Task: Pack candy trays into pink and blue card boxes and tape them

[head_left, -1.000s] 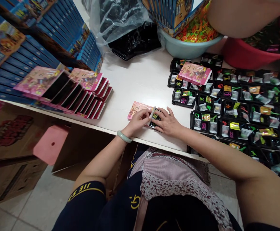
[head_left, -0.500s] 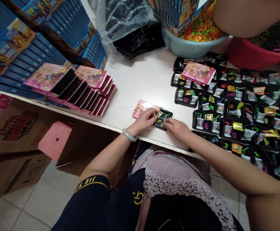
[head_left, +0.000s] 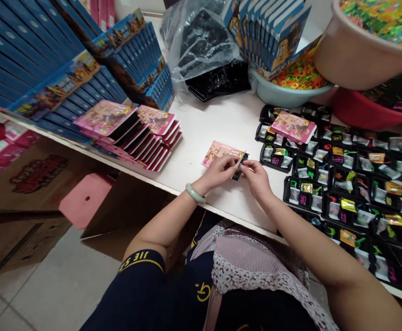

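A flat pink printed box [head_left: 216, 152] lies on the white table, its end flap raised toward the right. My left hand [head_left: 221, 171], with a pale green bangle at the wrist, is closed on this box near its end. Close beside it my right hand [head_left: 257, 177] has thumb and fingers pinched at the edge of a small black tray [head_left: 237, 176]. The tray sits between both hands at the box's end; my fingers hide most of it. Whether part of it is inside the box I cannot tell.
Filled black trays [head_left: 304, 191] spread over the table's right side, with a pink box [head_left: 293, 126] on top. Fanned pink boxes [head_left: 128, 138] lie left, before blue boxes [head_left: 59, 87]. Behind stand a plastic bag [head_left: 201, 46], a light blue basin [head_left: 290, 95] and a beige tub [head_left: 363, 64].
The view has shifted. My right hand has lifted slightly and pinches the tray close to the box's end. The tray, whose contents showed before, is now mostly covered by my fingers.
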Demonstrator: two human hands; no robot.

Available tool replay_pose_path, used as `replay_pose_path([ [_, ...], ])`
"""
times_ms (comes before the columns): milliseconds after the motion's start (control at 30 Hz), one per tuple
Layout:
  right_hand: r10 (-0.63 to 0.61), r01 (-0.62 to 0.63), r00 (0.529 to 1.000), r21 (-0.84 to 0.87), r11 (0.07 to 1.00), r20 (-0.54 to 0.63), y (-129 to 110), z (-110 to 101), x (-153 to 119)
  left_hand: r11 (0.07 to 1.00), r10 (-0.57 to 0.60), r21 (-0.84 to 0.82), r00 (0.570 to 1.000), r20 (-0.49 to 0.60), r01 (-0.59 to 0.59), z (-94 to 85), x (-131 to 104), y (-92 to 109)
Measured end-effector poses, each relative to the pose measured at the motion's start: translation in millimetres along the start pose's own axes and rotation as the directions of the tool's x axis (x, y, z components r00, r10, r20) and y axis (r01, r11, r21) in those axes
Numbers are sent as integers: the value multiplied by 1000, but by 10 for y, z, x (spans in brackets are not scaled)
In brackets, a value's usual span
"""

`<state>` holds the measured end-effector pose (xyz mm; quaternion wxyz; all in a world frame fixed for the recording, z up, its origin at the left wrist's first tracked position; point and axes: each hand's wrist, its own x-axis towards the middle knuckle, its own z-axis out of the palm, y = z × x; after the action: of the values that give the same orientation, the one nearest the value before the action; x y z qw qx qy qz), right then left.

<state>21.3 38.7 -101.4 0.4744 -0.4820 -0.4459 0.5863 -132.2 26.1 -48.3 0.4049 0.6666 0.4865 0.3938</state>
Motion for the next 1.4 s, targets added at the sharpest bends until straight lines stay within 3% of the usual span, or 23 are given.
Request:
replay_pose_path([
  [100, -189, 223, 974, -357, 907, 126, -20, -31, 27, 998, -60, -21, 998, 10, 60, -59, -7, -91],
  [200, -256, 422, 904, -625, 657, 342, 19, -132, 47, 990, -121, -72, 993, 9, 121, -29, -63, -217],
  [300, -152, 544, 834, -747, 383, 530, 44, -219, 35, 981, -173, -95, 985, -6, 171, 21, -114, -305],
  [367, -55, 583, 807, -779, 230, 587, 23, -227, -2, 974, -194, -118, 981, -2, 192, 41, -130, -327],
  [433, 29, 597, 797, -793, 122, 604, -20, -187, -51, 966, -210, -152, 977, 22, 211, 49, -127, -326],
  [500, 77, 597, 796, -800, 69, 600, -62, -128, -94, 954, -228, -186, 971, 67, 236, 52, -110, -318],
  [567, 77, 582, 804, -807, 103, 590, -78, -92, -121, 950, -234, -186, 967, 97, 249, 50, -90, -317],
  [600, 63, 568, 809, -805, 168, 584, -71, -94, -127, 954, -232, -169, 968, 100, 246, 48, -83, -321],
  [667, 6, 499, 837, -768, 402, 547, -29, -135, -125, 971, -208, -101, 975, 80, 215, 45, -81, -340],
  [767, 33, 163, 942, -539, 826, 335, 80, -226, -97, 989, -147, -22, 988, 38, 148, 70, -102, -373],
  [833, 190, -123, 958, -292, 948, 214, 147, -247, -77, 996, -91, -11, 996, 23, 91, 114, -116, -372],
  [900, 296, -283, 939, -97, 954, 174, 177, -217, -69, 1000, -21, 13, 1000, 16, 21, 163, -112, -324],
  [933, 299, -297, 941, -35, 954, 159, 172, -182, -68, 999, 17, 42, 1000, 22, -18, 177, -98, -277],
  [1033, 192, -204, 974, 95, 974, 118, 55, 4, -17, 968, 146, 193, 986, 77, -158, 105, 8, -57],
  [1133, 66, -103, 985, 234, 967, 157, -199, 383, 211, 885, 226, 403, 972, 66, -233, -206, 191, 202],
  [1267, 14, -127, 950, 347, 929, 312, -551, 1216, 709, 745, 195, 666, 965, -176, -29, -881, 413, 352],
  [1400, 71, -253, 874, 325, 911, 480, -674, 2036, 1077, 645, 169, 741, 910, -379, 189, -1469, 487, 181],
])
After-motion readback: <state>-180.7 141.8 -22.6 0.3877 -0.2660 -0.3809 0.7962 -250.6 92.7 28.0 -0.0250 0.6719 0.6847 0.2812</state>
